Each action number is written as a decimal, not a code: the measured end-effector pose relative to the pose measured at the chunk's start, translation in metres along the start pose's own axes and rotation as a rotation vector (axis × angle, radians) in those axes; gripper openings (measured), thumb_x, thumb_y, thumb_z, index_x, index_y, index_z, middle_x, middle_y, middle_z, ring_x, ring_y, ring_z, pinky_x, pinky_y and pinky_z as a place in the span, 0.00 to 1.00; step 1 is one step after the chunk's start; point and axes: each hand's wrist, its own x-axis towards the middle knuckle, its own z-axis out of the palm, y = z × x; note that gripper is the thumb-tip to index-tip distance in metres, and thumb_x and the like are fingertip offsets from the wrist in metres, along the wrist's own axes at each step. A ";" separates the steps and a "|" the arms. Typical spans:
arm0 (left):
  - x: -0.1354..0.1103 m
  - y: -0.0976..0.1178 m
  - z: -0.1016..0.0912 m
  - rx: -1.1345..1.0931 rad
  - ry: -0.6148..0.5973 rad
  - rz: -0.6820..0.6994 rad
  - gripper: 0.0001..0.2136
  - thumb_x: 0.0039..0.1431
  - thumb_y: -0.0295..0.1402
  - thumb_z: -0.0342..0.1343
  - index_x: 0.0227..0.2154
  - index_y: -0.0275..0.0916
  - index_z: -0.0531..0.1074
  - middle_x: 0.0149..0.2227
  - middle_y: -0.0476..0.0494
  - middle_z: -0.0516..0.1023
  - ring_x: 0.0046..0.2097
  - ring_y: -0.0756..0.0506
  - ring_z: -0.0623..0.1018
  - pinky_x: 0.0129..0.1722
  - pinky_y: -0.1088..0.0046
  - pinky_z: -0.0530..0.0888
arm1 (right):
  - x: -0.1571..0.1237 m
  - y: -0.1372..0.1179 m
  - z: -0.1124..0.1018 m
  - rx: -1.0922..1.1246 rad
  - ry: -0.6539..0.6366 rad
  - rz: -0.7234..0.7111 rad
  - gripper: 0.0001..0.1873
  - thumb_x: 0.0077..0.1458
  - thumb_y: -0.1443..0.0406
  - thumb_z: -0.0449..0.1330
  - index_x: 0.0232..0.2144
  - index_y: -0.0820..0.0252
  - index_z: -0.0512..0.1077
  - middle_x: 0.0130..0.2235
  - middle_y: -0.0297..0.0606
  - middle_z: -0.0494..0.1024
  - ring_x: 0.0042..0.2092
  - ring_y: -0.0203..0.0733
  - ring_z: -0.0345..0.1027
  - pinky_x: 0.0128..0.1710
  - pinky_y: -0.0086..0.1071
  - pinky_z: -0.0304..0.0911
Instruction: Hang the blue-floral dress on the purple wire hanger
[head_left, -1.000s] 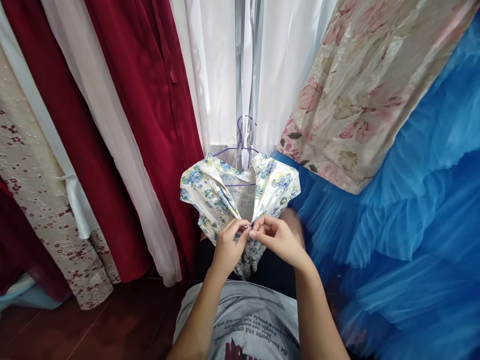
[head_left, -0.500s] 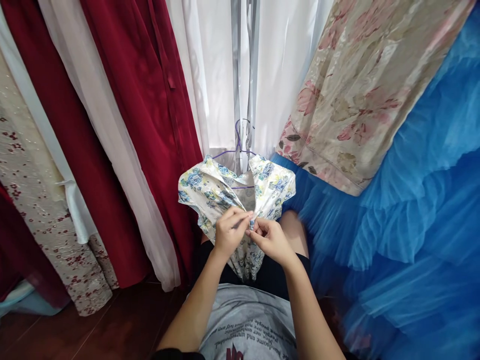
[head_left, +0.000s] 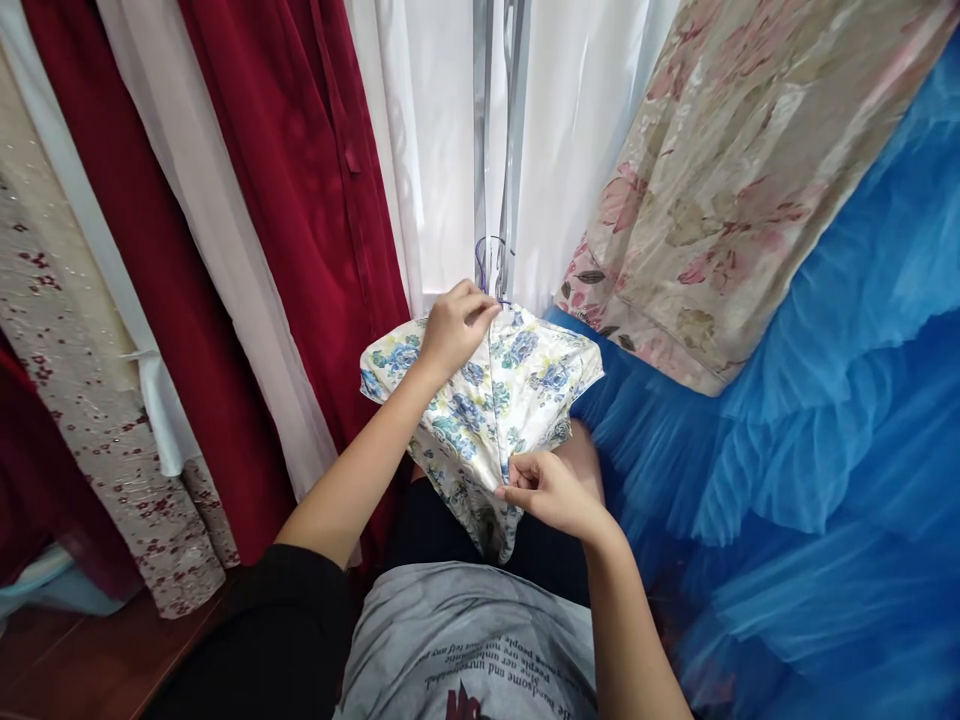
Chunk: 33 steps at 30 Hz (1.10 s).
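The floral garment (head_left: 469,415) sits on the purple hanger (head_left: 481,275), lower end over the lap (head_left: 442,530). Fabric is probably light, soft; grip at the front seam (head_left: 495,400). Left hand (head_left: 456,325) pinches its top edge; right hand (head_left: 551,490), lower down.

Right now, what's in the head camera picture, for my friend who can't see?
A person's left hand pinches a blue-flowered white garment near its neckline, while the right hand holds it lower down the front. A purple hanger shows above, against white fabric; red fabric hangs left, blue ruffles right.
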 end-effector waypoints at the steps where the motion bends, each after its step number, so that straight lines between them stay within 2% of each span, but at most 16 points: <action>1: -0.003 0.003 -0.003 -0.034 -0.030 0.010 0.05 0.63 0.31 0.59 0.35 0.39 0.80 0.35 0.45 0.76 0.36 0.46 0.76 0.37 0.68 0.73 | -0.001 0.002 -0.001 -0.019 0.004 0.012 0.17 0.53 0.60 0.66 0.21 0.57 0.62 0.19 0.27 0.61 0.23 0.33 0.51 0.23 0.30 0.43; 3: -0.009 0.009 -0.010 -0.095 -0.064 0.011 0.05 0.63 0.31 0.60 0.36 0.40 0.81 0.38 0.44 0.77 0.37 0.47 0.77 0.36 0.70 0.74 | 0.000 0.003 -0.004 -0.038 0.052 0.014 0.18 0.55 0.56 0.65 0.22 0.58 0.65 0.20 0.28 0.62 0.24 0.34 0.53 0.24 0.30 0.45; 6: -0.014 0.011 -0.023 -0.158 -0.138 0.000 0.04 0.61 0.31 0.61 0.36 0.40 0.81 0.42 0.42 0.80 0.42 0.45 0.80 0.39 0.70 0.76 | 0.014 -0.007 -0.018 0.005 0.179 -0.061 0.22 0.60 0.50 0.60 0.23 0.59 0.68 0.21 0.31 0.65 0.25 0.36 0.57 0.25 0.30 0.50; 9: -0.014 0.012 -0.032 -0.178 -0.278 -0.009 0.08 0.60 0.28 0.61 0.41 0.40 0.81 0.43 0.43 0.83 0.43 0.45 0.81 0.44 0.67 0.78 | 0.047 -0.033 -0.037 0.084 0.254 -0.169 0.24 0.63 0.46 0.56 0.30 0.60 0.73 0.21 0.32 0.69 0.25 0.37 0.61 0.26 0.31 0.57; 11: -0.013 0.012 -0.036 -0.206 -0.346 -0.006 0.11 0.60 0.25 0.60 0.44 0.40 0.81 0.44 0.43 0.83 0.44 0.45 0.82 0.46 0.66 0.79 | 0.076 -0.052 -0.048 0.120 0.239 -0.230 0.26 0.63 0.44 0.55 0.34 0.60 0.74 0.22 0.33 0.71 0.25 0.38 0.63 0.27 0.31 0.59; 14: -0.012 0.012 -0.040 -0.235 -0.375 0.029 0.16 0.59 0.21 0.56 0.47 0.39 0.79 0.47 0.42 0.83 0.48 0.44 0.81 0.50 0.65 0.79 | 0.111 -0.071 -0.054 0.125 0.249 -0.302 0.28 0.61 0.42 0.55 0.31 0.60 0.72 0.21 0.33 0.72 0.24 0.37 0.64 0.25 0.31 0.59; 18: -0.014 0.013 -0.041 -0.233 -0.335 0.016 0.16 0.58 0.19 0.54 0.45 0.39 0.78 0.45 0.44 0.83 0.46 0.46 0.82 0.49 0.68 0.78 | 0.129 -0.071 -0.050 0.098 0.312 -0.382 0.27 0.61 0.44 0.56 0.26 0.61 0.72 0.18 0.31 0.68 0.21 0.34 0.59 0.24 0.30 0.56; 20: -0.015 0.015 -0.037 -0.216 -0.266 0.008 0.12 0.57 0.18 0.54 0.39 0.38 0.78 0.38 0.46 0.83 0.40 0.48 0.82 0.44 0.72 0.78 | 0.130 -0.064 -0.046 0.045 0.327 -0.361 0.25 0.61 0.47 0.57 0.25 0.61 0.73 0.17 0.31 0.67 0.20 0.35 0.58 0.23 0.30 0.54; 23: -0.012 0.013 -0.030 -0.206 -0.096 0.002 0.08 0.55 0.18 0.55 0.31 0.37 0.75 0.32 0.49 0.79 0.36 0.50 0.80 0.39 0.75 0.75 | 0.132 -0.053 -0.041 -0.095 0.379 -0.292 0.22 0.61 0.53 0.56 0.22 0.60 0.72 0.15 0.31 0.66 0.19 0.35 0.58 0.22 0.31 0.52; 25: -0.007 0.000 -0.032 -0.245 0.066 -0.037 0.06 0.55 0.20 0.56 0.30 0.37 0.74 0.31 0.49 0.78 0.35 0.50 0.79 0.38 0.75 0.74 | 0.133 -0.045 -0.039 -0.167 0.374 -0.235 0.21 0.60 0.55 0.56 0.19 0.60 0.72 0.14 0.31 0.66 0.19 0.35 0.57 0.22 0.31 0.51; 27: -0.005 -0.023 -0.041 -0.308 0.253 -0.109 0.05 0.53 0.22 0.59 0.30 0.37 0.73 0.30 0.49 0.77 0.35 0.50 0.78 0.38 0.76 0.74 | 0.131 -0.039 -0.039 -0.147 0.302 -0.179 0.20 0.58 0.56 0.57 0.18 0.60 0.72 0.14 0.31 0.66 0.18 0.34 0.56 0.21 0.30 0.49; 30: -0.014 -0.071 -0.065 -0.473 0.525 -0.312 0.09 0.46 0.22 0.63 0.30 0.37 0.71 0.30 0.50 0.77 0.36 0.49 0.79 0.38 0.77 0.73 | 0.121 -0.034 -0.038 0.049 0.141 -0.168 0.19 0.56 0.56 0.58 0.19 0.60 0.72 0.13 0.29 0.64 0.17 0.32 0.53 0.20 0.29 0.47; 33: -0.042 -0.113 -0.086 -0.767 0.741 -0.699 0.12 0.43 0.19 0.62 0.29 0.38 0.67 0.30 0.50 0.78 0.34 0.49 0.79 0.35 0.78 0.72 | 0.113 -0.034 -0.028 0.225 0.056 -0.179 0.18 0.56 0.56 0.60 0.19 0.60 0.73 0.13 0.28 0.64 0.17 0.31 0.52 0.20 0.28 0.47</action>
